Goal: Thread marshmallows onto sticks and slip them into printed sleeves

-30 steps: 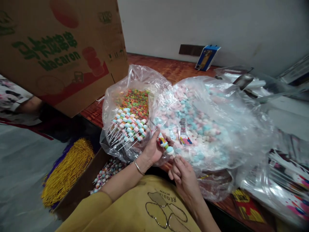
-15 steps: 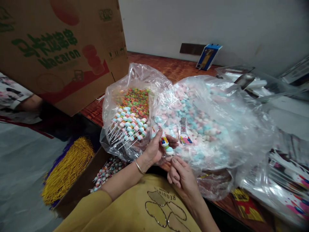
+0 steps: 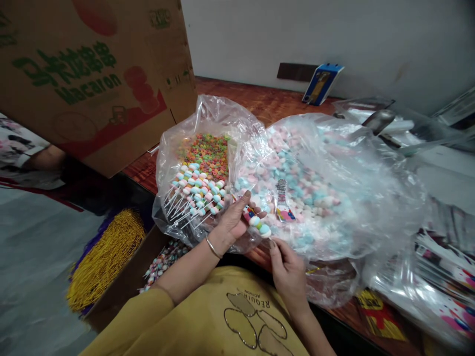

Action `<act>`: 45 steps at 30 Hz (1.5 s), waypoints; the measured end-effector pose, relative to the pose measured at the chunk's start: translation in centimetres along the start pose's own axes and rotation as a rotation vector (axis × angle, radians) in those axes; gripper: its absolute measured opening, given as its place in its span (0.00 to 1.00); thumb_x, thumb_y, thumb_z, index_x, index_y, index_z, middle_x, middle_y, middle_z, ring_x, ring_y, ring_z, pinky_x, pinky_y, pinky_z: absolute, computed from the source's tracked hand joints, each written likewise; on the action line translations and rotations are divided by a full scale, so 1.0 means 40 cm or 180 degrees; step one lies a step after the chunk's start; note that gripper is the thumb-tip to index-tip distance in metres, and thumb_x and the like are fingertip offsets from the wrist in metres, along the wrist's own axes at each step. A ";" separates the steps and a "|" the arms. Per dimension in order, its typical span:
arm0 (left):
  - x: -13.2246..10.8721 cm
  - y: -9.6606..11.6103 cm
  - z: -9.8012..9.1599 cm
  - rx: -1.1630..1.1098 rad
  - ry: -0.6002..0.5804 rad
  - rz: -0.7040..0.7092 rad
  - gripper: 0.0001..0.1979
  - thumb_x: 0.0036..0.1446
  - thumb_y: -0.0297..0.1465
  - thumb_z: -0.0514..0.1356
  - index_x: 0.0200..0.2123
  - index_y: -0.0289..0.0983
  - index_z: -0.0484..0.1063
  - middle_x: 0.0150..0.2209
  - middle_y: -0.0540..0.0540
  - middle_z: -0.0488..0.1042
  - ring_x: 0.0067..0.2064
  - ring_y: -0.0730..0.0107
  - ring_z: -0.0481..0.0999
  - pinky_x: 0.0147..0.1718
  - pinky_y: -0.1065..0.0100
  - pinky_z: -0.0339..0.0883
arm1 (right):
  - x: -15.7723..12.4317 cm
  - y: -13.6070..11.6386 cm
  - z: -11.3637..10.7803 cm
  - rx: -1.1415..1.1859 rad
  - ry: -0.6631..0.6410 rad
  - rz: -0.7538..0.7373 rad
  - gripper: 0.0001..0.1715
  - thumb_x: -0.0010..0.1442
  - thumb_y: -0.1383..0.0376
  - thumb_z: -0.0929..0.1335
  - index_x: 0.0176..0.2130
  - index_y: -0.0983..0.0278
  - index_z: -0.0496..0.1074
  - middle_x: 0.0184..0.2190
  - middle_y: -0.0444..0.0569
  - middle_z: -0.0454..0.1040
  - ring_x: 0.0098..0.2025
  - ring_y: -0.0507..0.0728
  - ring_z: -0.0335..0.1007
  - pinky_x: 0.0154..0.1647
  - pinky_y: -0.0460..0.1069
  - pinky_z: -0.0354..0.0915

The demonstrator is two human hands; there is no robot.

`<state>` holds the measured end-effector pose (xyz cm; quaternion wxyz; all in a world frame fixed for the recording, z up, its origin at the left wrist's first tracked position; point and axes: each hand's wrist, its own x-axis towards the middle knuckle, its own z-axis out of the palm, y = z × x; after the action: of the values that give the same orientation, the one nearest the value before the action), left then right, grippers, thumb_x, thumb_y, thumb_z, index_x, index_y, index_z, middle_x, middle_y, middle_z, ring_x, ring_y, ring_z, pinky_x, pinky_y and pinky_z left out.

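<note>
My left hand (image 3: 233, 221) grips a candy skewer (image 3: 258, 225) of pastel marshmallow pieces, seemingly inside a small clear printed wrapper. Just below it, my right hand (image 3: 287, 269) pinches the skewer's lower end with its fingertips. Both hands hover over the near table edge, in front of two open plastic bags. The left bag (image 3: 174, 148) holds several finished skewers (image 3: 195, 190) lying on colourful cereal rings (image 3: 206, 151). The larger right bag (image 3: 356, 168) is full of pink, blue and white marshmallows (image 3: 297, 178).
A big "Macaron" cardboard box (image 3: 92, 74) stands at the left. Below the table are a bundle of gold twist ties (image 3: 104, 257) and a carton of wrapped skewers (image 3: 163, 262). Another person's arm (image 3: 40, 158) shows far left. A blue box (image 3: 322, 84) leans on the wall; printed clear wrappers (image 3: 438, 277) lie right.
My right hand has slid a little right and lower along the skewer's end. The skewer's lower tip has swung slightly right in my left hand. The bags have not moved.
</note>
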<state>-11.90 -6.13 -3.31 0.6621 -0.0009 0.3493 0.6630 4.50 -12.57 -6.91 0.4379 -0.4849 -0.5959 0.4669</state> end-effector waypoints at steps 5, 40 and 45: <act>-0.026 -0.046 0.031 -0.0123 0.0338 -0.0110 0.22 0.44 0.38 0.77 0.24 0.35 0.67 0.21 0.54 0.69 0.23 0.76 0.71 0.40 0.61 0.77 | 0.000 0.014 0.002 -0.2251 0.0421 -0.1586 0.15 0.70 0.64 0.65 0.48 0.67 0.79 0.26 0.53 0.79 0.24 0.55 0.69 0.30 0.50 0.60; -0.047 -0.040 0.062 -0.0090 -0.0261 -0.0127 0.19 0.50 0.38 0.74 0.33 0.35 0.69 0.24 0.55 0.66 0.26 0.77 0.69 0.32 0.71 0.70 | 0.000 0.002 0.004 -0.0729 -0.0047 -0.0711 0.17 0.71 0.59 0.64 0.44 0.65 0.79 0.17 0.42 0.66 0.19 0.51 0.62 0.27 0.48 0.62; -0.043 -0.046 0.044 -0.0137 -0.0790 -0.0569 0.18 0.51 0.39 0.74 0.33 0.35 0.70 0.25 0.53 0.68 0.28 0.74 0.71 0.34 0.68 0.73 | 0.013 -0.031 0.017 0.2229 -0.0997 0.1386 0.20 0.68 0.50 0.66 0.37 0.62 0.74 0.12 0.28 0.44 0.11 0.45 0.34 0.16 0.45 0.54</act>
<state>-9.27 -7.04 -2.04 0.7564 0.0359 0.2491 0.6038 3.54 -12.25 -5.79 0.3717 -0.3449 -0.3449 0.7899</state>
